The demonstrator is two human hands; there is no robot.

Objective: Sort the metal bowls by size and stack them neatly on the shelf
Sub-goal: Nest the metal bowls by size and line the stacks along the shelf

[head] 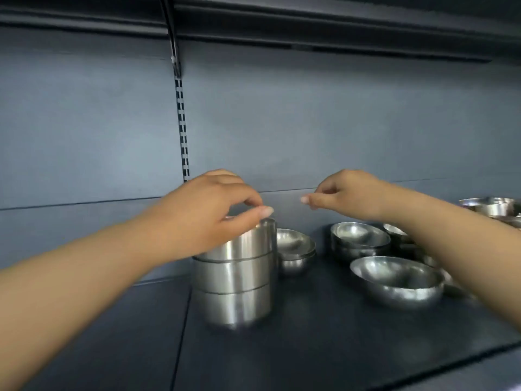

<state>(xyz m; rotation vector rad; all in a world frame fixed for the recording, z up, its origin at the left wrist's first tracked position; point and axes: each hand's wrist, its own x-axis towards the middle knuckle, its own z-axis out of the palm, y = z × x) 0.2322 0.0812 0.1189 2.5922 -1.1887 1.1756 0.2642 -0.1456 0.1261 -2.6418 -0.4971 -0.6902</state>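
A stack of three straight-sided metal bowls (234, 280) stands on the dark shelf (310, 348) near the middle. My left hand (214, 210) lies over the top of this stack, fingers curled, with the thumb tip at the top bowl's far rim. My right hand (344, 193) hovers in the air to the right of the stack, above the shelf, its fingers curled and its thumb pointing left; it holds nothing. Behind the stack sits a small pile of shallow round bowls (296, 249). A wide round bowl (397, 280) lies tilted at the right.
More nested round bowls (361, 238) stand at the back right, partly hidden by my right forearm. Further bowls (493, 206) sit at the far right edge. The grey back panel (282, 122) has a slotted upright (181, 131), and a shelf overhangs above.
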